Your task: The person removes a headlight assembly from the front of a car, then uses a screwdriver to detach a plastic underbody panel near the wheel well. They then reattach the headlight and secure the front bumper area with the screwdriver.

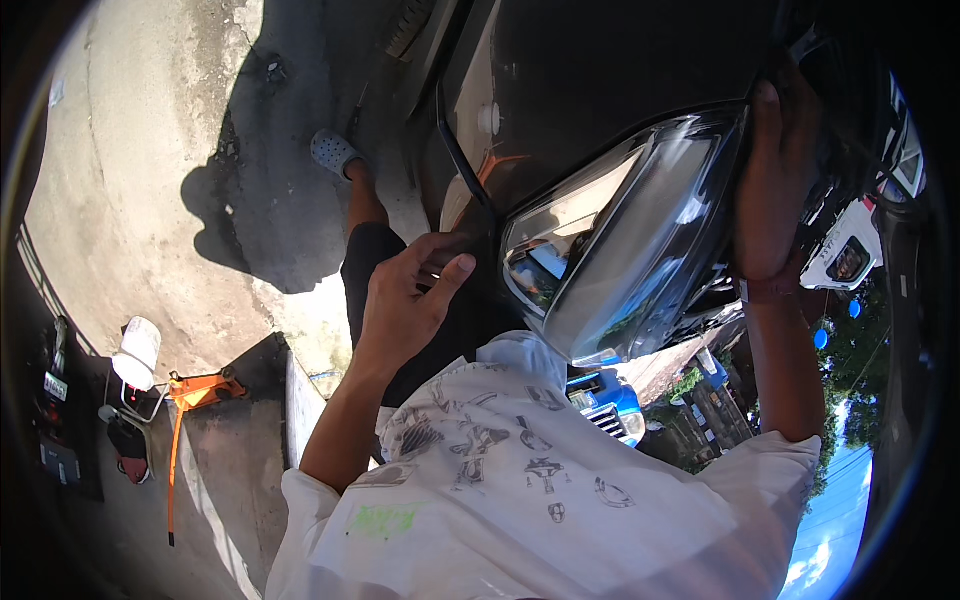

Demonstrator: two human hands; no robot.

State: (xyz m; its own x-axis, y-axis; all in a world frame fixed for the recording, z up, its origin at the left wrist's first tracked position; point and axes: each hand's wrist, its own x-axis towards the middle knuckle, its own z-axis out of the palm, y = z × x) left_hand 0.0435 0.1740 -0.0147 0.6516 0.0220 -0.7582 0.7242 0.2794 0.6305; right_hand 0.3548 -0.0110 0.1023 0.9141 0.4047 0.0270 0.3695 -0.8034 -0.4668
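Note:
A clear headlight [640, 240] with chrome and grey inner parts sits at the front corner of a dark car body [620, 60]. My left hand [405, 300] is beside the headlight's left end, close to the edge of the dark panel [460, 150]. Its fingers are bent and the thumb stands apart from them, with nothing visible between. Whether the fingertips touch the panel I cannot tell. Along the headlight's right edge lies my right hand [775, 190], its fingers stretched upward in shadow, the tips partly lost in the dark.
An orange floor jack [205, 388] with a long handle stands on the concrete at left, near a white bucket [138, 352]. A motorcycle [60, 410] is at the far left. A white vehicle [845, 250] and a blue vehicle [610, 400] show at right.

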